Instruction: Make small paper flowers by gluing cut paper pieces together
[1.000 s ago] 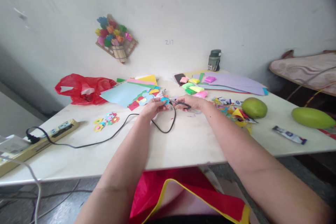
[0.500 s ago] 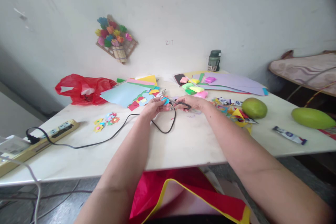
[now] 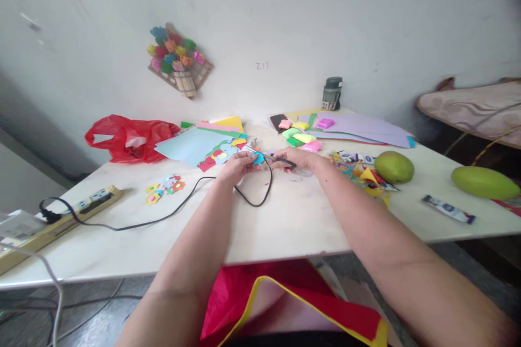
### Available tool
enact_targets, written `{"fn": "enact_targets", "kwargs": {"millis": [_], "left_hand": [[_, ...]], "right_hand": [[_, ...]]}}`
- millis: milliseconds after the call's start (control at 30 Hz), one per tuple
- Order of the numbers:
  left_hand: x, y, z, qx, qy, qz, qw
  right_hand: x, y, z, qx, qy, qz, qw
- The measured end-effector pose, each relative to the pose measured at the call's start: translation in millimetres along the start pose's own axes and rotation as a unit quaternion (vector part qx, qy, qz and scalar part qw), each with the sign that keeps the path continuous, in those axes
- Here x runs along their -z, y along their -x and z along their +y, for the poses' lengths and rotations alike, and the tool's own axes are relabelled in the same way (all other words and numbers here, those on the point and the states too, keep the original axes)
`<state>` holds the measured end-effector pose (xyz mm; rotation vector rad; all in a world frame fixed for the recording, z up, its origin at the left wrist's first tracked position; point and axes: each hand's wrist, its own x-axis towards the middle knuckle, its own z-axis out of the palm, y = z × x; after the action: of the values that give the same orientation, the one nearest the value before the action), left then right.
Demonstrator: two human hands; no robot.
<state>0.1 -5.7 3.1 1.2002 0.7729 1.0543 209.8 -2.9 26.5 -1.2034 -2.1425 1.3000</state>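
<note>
My left hand [image 3: 241, 166] pinches a small blue paper piece [image 3: 258, 158] between thumb and fingers, above the middle of the white table. Close by on the right, my right hand [image 3: 296, 159] is closed around the black handles of a pair of scissors [image 3: 287, 162]. The blades point left toward the blue paper; their tips are too small and blurred to make out clearly. A black cord [image 3: 260, 205] loops on the table below the hands and rises between them, where its end is hidden. Small paper flowers [image 3: 177, 184] lie to the left of my left arm.
A power strip [image 3: 87, 206] lies at the left edge, near a red plastic bag [image 3: 126, 138]. Coloured sheets [image 3: 185, 146], clay packs [image 3: 302, 138], a phone [image 3: 279, 122] and a bottle [image 3: 332, 95] stand toward the back. Paper scraps [image 3: 368, 176], green mangoes [image 3: 393, 167] and a tube [image 3: 449, 209] lie right.
Both hands stay in nearly the same place. The blue paper has shifted slightly in my left fingers and shows more of its surface.
</note>
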Motion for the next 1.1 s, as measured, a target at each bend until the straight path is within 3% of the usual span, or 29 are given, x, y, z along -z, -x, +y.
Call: {"fn": "enact_targets", "kwargs": {"millis": [333,733,1100], "left_hand": [[2.3,-2.5,-2.0,0.001,-0.013,-0.008,1.0],[-0.5,-0.3,0.9,0.009,0.0,0.001,1.0],[-0.8,-1.9,-1.3,0.008,-0.005,0.002,1.0]], "right_hand": [[1.8,-4.1,8.3,0.024,0.006,-0.001,1.0],[0.1,0.5,-1.3,0.003,0.013,0.002,1.0],[1.4,-5.6,7.0,0.009,0.001,-0.009,1.0]]}}
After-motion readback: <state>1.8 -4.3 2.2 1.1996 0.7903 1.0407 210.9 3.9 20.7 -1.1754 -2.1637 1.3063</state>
